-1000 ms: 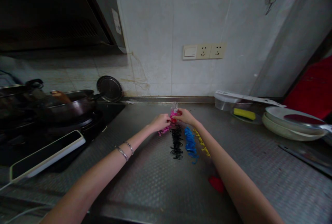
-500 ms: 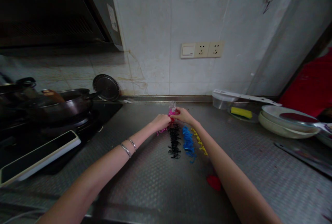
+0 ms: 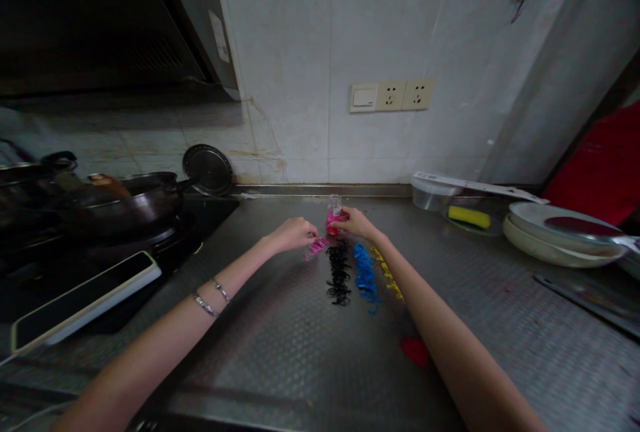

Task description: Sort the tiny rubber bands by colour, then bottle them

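My right hand (image 3: 358,223) is wrapped round a small clear bottle (image 3: 335,204) with pink and red contents, upright near the back of the counter. My left hand (image 3: 294,234) is closed in a pinch at the edge of a small pile of pink rubber bands (image 3: 317,247), left of the bottle. What lies between its fingertips looks pink but is too small to see well. Below the bottle runs a row of black rubber bands (image 3: 339,275). To its right lie a blue row (image 3: 366,273) and a yellow row (image 3: 387,273), the latter beside my right forearm.
A red object (image 3: 415,351) lies by my right forearm. On the left are a hob with a pan (image 3: 150,202) and a white-edged device (image 3: 85,299). To the right stand a plastic tub (image 3: 431,196), a yellow sponge (image 3: 469,217), stacked bowls (image 3: 555,245) and a knife (image 3: 585,302).
My left hand has moved left, away from the bottle to the pink rubber bands, uncovering more of them. My right hand stays round the bottle. The view has shifted slightly.
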Demonstrator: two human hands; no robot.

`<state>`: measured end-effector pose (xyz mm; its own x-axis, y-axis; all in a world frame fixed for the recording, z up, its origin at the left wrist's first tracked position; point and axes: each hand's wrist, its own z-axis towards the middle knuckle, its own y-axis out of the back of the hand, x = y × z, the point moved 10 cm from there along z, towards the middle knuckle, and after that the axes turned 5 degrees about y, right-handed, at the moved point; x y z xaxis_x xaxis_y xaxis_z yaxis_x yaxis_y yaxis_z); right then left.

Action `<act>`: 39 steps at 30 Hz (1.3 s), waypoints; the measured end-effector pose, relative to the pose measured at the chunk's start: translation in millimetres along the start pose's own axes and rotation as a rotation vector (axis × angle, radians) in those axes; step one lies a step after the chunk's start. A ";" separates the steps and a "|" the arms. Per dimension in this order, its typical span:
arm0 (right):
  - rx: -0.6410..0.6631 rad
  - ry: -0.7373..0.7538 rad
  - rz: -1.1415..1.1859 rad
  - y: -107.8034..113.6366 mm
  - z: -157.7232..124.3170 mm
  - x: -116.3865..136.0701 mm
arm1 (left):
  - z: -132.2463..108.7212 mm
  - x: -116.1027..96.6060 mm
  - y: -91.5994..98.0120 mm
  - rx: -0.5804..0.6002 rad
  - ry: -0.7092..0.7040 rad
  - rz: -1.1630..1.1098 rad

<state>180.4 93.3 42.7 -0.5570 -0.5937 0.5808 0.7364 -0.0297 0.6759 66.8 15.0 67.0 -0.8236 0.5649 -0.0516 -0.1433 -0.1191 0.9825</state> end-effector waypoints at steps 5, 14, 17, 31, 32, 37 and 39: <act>0.011 -0.015 -0.035 -0.4 0.2 -2.3 | -33.5 1.2 -13.2 0.092 -0.047 -0.042; 0.013 -0.009 -0.054 -0.4 0.2 -2.5 | -55.8 0.6 -15.2 0.092 -0.074 -0.003; 0.012 -0.009 -0.047 -0.5 0.2 -3.0 | -56.1 -2.2 -18.2 0.058 -0.101 0.092; 0.017 -0.016 -0.010 -0.6 -0.2 -0.1 | -30.8 -16.1 -27.4 0.053 -0.129 0.262; 0.016 -0.013 -0.003 -0.5 -0.2 0.3 | -29.3 -17.5 -27.7 0.059 -0.138 0.265; 0.011 -0.023 0.020 0.5 -1.0 1.0 | -23.6 -25.1 -28.8 0.105 -0.180 0.259; 0.019 -0.027 0.023 0.5 -1.4 1.5 | -21.8 -25.9 -29.5 0.139 -0.184 0.230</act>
<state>180.5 91.2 43.3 -0.5502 -0.5718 0.6086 0.7419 -0.0003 0.6705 80.4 -13.9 35.4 -0.7111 0.6754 0.1954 0.1223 -0.1549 0.9803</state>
